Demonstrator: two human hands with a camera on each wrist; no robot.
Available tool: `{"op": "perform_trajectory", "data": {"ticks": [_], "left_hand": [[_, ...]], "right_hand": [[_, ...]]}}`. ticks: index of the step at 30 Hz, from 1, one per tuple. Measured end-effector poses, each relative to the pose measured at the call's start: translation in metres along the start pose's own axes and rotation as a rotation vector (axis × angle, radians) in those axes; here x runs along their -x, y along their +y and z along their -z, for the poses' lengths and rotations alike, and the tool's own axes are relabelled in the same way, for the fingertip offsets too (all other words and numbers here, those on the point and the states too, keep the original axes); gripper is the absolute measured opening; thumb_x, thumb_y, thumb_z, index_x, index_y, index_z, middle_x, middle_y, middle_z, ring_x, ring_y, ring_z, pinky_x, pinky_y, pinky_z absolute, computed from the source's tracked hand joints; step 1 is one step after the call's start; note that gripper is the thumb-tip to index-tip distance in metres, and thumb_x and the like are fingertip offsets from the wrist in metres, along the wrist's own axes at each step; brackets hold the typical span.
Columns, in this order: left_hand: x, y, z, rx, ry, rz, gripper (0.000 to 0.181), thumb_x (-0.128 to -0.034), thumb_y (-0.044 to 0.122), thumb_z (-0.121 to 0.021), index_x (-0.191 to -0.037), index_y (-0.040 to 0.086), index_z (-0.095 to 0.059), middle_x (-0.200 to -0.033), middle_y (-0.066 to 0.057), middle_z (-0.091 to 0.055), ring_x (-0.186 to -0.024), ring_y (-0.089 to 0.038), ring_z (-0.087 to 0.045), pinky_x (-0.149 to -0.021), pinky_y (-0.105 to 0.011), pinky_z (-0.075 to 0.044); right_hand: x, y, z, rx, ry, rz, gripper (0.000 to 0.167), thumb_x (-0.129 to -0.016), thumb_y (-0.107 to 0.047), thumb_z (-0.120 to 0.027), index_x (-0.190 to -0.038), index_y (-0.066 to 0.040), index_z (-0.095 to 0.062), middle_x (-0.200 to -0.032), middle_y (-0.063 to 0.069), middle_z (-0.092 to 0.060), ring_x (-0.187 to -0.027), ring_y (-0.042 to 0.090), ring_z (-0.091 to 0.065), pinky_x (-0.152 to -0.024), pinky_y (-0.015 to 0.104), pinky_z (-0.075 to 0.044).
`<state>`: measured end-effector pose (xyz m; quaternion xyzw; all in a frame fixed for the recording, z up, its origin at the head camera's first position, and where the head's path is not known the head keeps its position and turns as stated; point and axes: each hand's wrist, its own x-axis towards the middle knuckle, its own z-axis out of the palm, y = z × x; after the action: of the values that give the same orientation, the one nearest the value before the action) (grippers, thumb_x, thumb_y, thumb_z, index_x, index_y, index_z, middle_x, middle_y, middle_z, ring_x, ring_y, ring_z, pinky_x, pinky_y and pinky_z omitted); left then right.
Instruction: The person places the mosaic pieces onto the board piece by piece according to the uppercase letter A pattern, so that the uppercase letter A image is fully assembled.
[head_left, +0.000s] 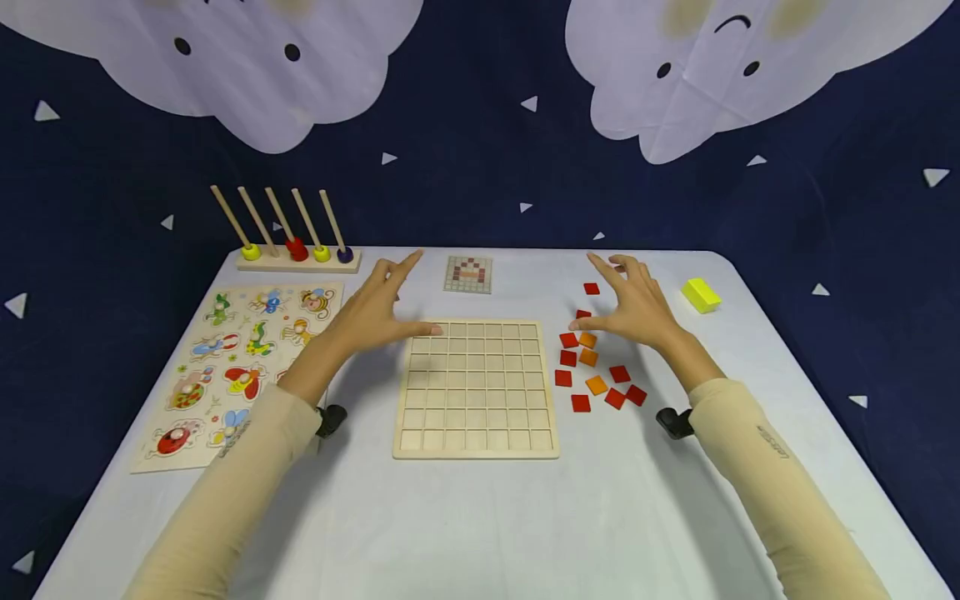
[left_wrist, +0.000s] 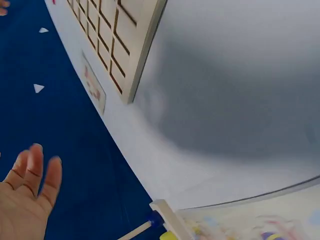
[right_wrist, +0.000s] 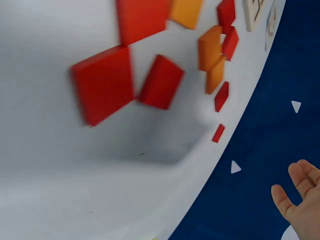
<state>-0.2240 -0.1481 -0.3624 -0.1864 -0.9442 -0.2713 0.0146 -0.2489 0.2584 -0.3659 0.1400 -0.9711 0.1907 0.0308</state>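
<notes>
A square wooden grid board (head_left: 476, 454) lies in the middle of the white table, its cells bare. Over its far left corner hovers my left hand (head_left: 378, 308), thumb stretched toward the board and nothing held; its spread fingers also show in the left wrist view. My right hand (head_left: 633, 304) is raised above several loose square tiles, thumb and fingers apart, holding nothing. Among these are red tiles (head_left: 581, 403) and orange tiles (head_left: 596, 385), lying just right of the board. Behind the board is a small pattern card (head_left: 468, 274) with a pixel picture.
On the left lies a wooden insect puzzle board (head_left: 243, 350). Behind it stands a peg stand (head_left: 298, 262) with upright rods and coloured beads. A yellow block (head_left: 701, 295) sits at the far right. A dark blue cloth (head_left: 480, 167) with clouds hangs behind the table.
</notes>
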Motion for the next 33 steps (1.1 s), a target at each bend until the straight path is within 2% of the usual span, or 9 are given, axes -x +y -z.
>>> {"op": "perform_trajectory", "data": {"ticks": [5, 10, 15, 20, 25, 33], "left_hand": [[0.023, -0.001, -0.006, 0.234, 0.007, -0.013, 0.112, -0.0732, 0.043, -0.087, -0.159, 0.034, -0.016, -0.121, -0.01, -0.04, -0.094, -0.026, -0.048, -0.082, -0.039, -0.044], [0.042, -0.003, -0.018, 0.342, 0.009, -0.016, 0.11, -0.0726, 0.03, -0.09, -0.159, 0.027, -0.021, -0.124, -0.017, -0.042, -0.089, -0.024, -0.048, -0.081, -0.039, -0.046], [0.055, -0.006, -0.03, 0.38, -0.006, -0.022, 0.108, -0.0725, 0.024, -0.09, -0.158, 0.023, -0.025, -0.123, -0.019, -0.044, -0.086, -0.022, -0.046, -0.076, -0.036, -0.045], [0.064, -0.01, -0.039, 0.342, -0.015, -0.031, 0.105, -0.0716, 0.024, -0.09, -0.157, 0.021, -0.029, -0.118, -0.016, -0.046, -0.081, -0.019, -0.045, -0.071, -0.031, -0.042], [0.073, -0.015, -0.047, 0.316, -0.034, -0.043, 0.099, -0.0721, 0.023, -0.089, -0.154, 0.012, -0.034, -0.111, -0.012, -0.047, -0.075, -0.015, -0.043, -0.066, -0.027, -0.039], [0.084, -0.022, -0.056, 0.338, -0.091, -0.015, 0.089, -0.0734, 0.02, -0.088, -0.147, 0.002, -0.042, -0.107, -0.01, -0.05, -0.07, -0.011, -0.04, -0.062, -0.024, -0.036]], "right_hand": [[0.012, 0.01, -0.004, -0.03, -0.005, -0.008, 0.111, -0.068, -0.058, -0.085, -0.158, -0.03, -0.027, -0.15, 0.018, -0.032, -0.135, 0.037, -0.03, -0.105, 0.06, -0.032], [0.019, 0.017, -0.009, -0.057, -0.019, -0.023, 0.108, -0.069, -0.055, -0.085, -0.157, -0.029, -0.029, -0.147, 0.018, -0.034, -0.134, 0.035, -0.03, -0.103, 0.061, -0.033], [0.023, 0.021, -0.015, -0.056, -0.033, -0.033, 0.104, -0.071, -0.055, -0.084, -0.156, -0.027, -0.032, -0.145, 0.018, -0.035, -0.133, 0.035, -0.03, -0.103, 0.063, -0.034], [0.025, 0.024, -0.019, -0.051, -0.03, -0.019, 0.101, -0.071, -0.054, -0.084, -0.154, -0.022, -0.037, -0.141, 0.019, -0.037, -0.129, 0.036, -0.032, -0.102, 0.061, -0.035], [0.026, 0.028, -0.02, -0.052, -0.022, -0.008, 0.095, -0.072, -0.049, -0.085, -0.152, -0.023, -0.042, -0.136, 0.02, -0.04, -0.125, 0.036, -0.035, -0.097, 0.058, -0.038], [0.023, 0.036, -0.022, -0.059, -0.05, -0.041, 0.091, -0.074, -0.049, -0.084, -0.151, -0.021, -0.044, -0.136, 0.022, -0.04, -0.125, 0.037, -0.035, -0.096, 0.06, -0.039]]}}
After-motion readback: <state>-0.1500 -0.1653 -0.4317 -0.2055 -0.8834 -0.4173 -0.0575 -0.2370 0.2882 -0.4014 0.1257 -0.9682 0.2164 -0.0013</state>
